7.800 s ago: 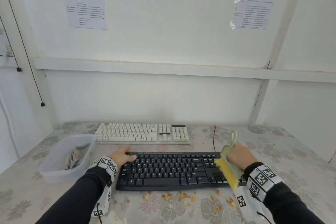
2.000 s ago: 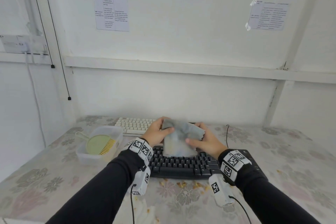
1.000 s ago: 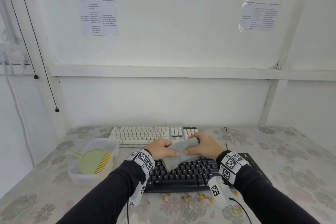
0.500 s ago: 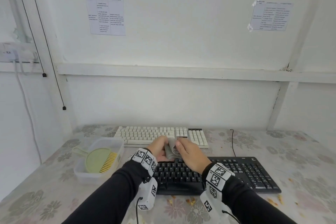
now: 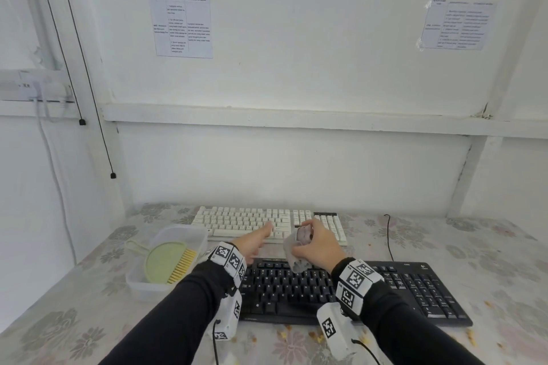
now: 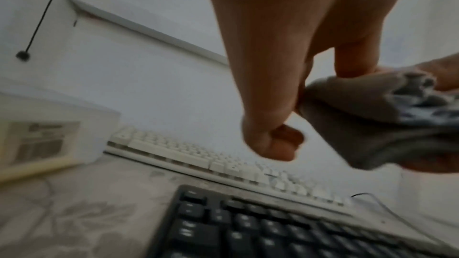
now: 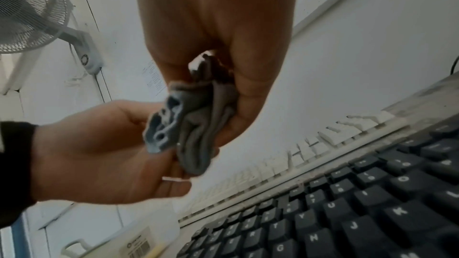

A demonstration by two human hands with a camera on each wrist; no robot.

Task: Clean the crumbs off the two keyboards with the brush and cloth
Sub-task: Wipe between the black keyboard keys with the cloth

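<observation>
My right hand grips a bunched grey cloth just above the far edge of the black keyboard. In the right wrist view the cloth is wadded between thumb and fingers. My left hand is beside it on the left, relaxed, thumb up; its fingers touch the cloth's side. The white keyboard lies behind, by the wall. The green brush with yellow bristles lies in the clear tub at left.
Yellow crumbs lie on the flowered tablecloth in front of the black keyboard, and more to its right. A black cable runs from that keyboard to the wall. A fan hangs up on the left.
Half a second ago both hands folded the cloth together. Now my left hand has loosened and my right hand holds the bundle. Before that, the brush went into the tub and the cloth came out.
</observation>
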